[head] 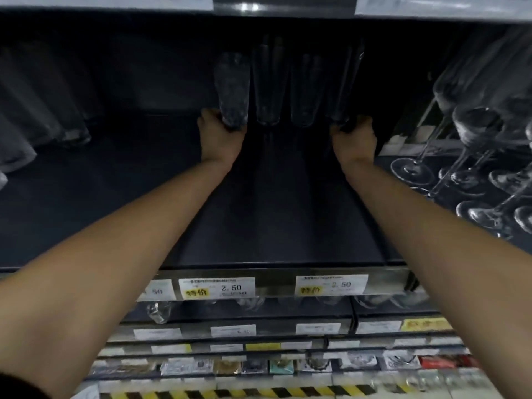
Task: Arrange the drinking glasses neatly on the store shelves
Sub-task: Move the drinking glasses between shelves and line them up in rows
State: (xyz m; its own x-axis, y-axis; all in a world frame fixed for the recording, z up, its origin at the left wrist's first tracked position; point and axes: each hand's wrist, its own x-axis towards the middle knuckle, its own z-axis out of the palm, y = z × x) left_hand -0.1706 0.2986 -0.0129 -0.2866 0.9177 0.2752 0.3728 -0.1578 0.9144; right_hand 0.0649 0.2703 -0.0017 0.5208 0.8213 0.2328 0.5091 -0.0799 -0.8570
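Several tall clear drinking glasses stand in a row deep on the dark shelf (pixel 273 220). My left hand (pixel 220 139) grips the base of the leftmost, frosted-looking glass (pixel 233 87). My right hand (pixel 355 142) grips the base of the rightmost glass (pixel 347 82). Two more glasses, one (pixel 269 82) and another (pixel 306 90), stand upright between them, untouched. Both arms reach far in under the upper shelf. The glasses' tops fade into the dark.
Stemmed wine glasses (pixel 472 156) crowd the shelf's right side, close to my right forearm. More clear tumblers (pixel 43 110) stand at the far left. Price tags (pixel 217 287) line the shelf's front edge, with lower shelves of goods beneath. The upper shelf edge (pixel 282 7) hangs low overhead.
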